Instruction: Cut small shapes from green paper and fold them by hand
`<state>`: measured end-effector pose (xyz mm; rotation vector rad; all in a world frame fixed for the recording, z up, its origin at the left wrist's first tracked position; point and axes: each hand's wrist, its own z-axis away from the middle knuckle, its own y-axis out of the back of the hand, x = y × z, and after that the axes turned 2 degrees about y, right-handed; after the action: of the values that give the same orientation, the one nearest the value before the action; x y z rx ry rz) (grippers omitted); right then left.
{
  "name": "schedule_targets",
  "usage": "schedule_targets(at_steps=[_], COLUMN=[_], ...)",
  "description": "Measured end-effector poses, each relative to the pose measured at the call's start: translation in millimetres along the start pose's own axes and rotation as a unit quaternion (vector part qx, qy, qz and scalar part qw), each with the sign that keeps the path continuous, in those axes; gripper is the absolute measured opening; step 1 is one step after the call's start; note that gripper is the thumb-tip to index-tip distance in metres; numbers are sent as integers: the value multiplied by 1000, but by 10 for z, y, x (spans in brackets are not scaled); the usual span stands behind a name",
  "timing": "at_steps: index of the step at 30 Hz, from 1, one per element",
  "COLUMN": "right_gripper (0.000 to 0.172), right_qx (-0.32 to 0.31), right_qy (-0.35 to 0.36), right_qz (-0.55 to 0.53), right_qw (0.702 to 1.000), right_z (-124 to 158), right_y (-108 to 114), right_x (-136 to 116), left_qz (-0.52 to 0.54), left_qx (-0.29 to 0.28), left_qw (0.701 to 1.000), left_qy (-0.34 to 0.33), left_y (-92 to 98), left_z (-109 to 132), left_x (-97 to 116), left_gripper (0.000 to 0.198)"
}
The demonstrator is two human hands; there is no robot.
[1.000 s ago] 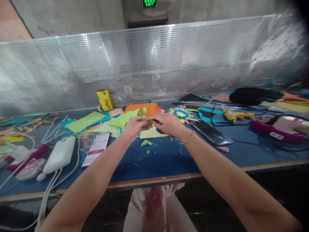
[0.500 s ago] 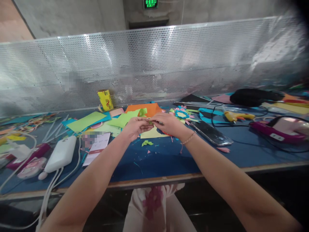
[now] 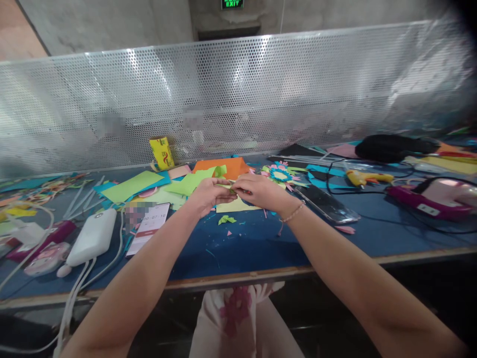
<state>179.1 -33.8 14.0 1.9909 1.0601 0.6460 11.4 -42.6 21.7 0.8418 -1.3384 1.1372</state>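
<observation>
Above the middle of the table, my left hand (image 3: 211, 196) and my right hand (image 3: 263, 192) meet, fingertips almost together. Between them is a small piece of green paper (image 3: 232, 184), pinched from both sides; its shape is mostly hidden by the fingers. Beneath the hands lies a pale yellow sheet (image 3: 225, 207). A crumpled green paper scrap (image 3: 226, 219) rests on the table just in front of it. Beyond my left hand are larger light-green sheets (image 3: 194, 182) and a folded orange sheet (image 3: 234, 166). A blue and pink paper flower (image 3: 280, 174) lies past my right hand.
To the right are a dark phone (image 3: 328, 205), a yellow glue gun (image 3: 367, 178) with its cord and a purple power strip (image 3: 425, 203). On the left, a lit phone (image 3: 149, 228) and a white power bank (image 3: 92, 236) trail cables. A perforated metal screen (image 3: 238, 94) closes the back.
My hands stay together at nearly the same spot, with the fingers shifting slightly around the green paper. The whole view has tilted a little downward.
</observation>
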Motion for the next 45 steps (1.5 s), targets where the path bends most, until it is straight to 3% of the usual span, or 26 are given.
schedule_targets(at_steps=[8, 14, 22, 24, 26, 30, 32, 34, 38, 45], right_gripper=[20, 24, 25, 21, 17, 17, 17, 18, 20, 21], right_qx=[27, 29, 42, 49, 61, 98, 114, 121, 116, 137], right_qy=[-3, 11, -27, -62, -129, -269, -308, -334, -356, -365], right_qz=[-23, -47, -177, -241, -341, -575, -618, -607, -549, -571], right_qw=[999, 998, 983, 967, 929, 766, 714, 711, 747, 722], right_z=[4, 31, 44, 34, 19, -17, -41, -66, -90, -73], right_y=[-37, -19, -11, -27, -59, -148, -180, -193, -198, -226], right_x=[16, 61, 69, 76, 92, 105, 84, 49, 15, 61], left_qz=[-28, 18, 48, 37, 26, 25, 15, 0, -23, -84], left_qx=[3, -10, 18, 18, 13, 10, 18, 27, 41, 47], left_qw=[999, 1000, 999, 999, 998, 997, 995, 994, 988, 976], left_qy=[-16, 6, -12, -30, -48, -78, -92, -108, -148, -195], left_y=[-8, -1, 18, 21, 22, 28, 33, 34, 18, -8], left_z=[30, 16, -33, -45, -57, -83, -99, -114, -130, -110], left_x=[27, 24, -19, -43, -67, -99, -113, -131, -163, -164], left_gripper=[25, 20, 12, 13, 17, 21, 24, 25, 26, 21])
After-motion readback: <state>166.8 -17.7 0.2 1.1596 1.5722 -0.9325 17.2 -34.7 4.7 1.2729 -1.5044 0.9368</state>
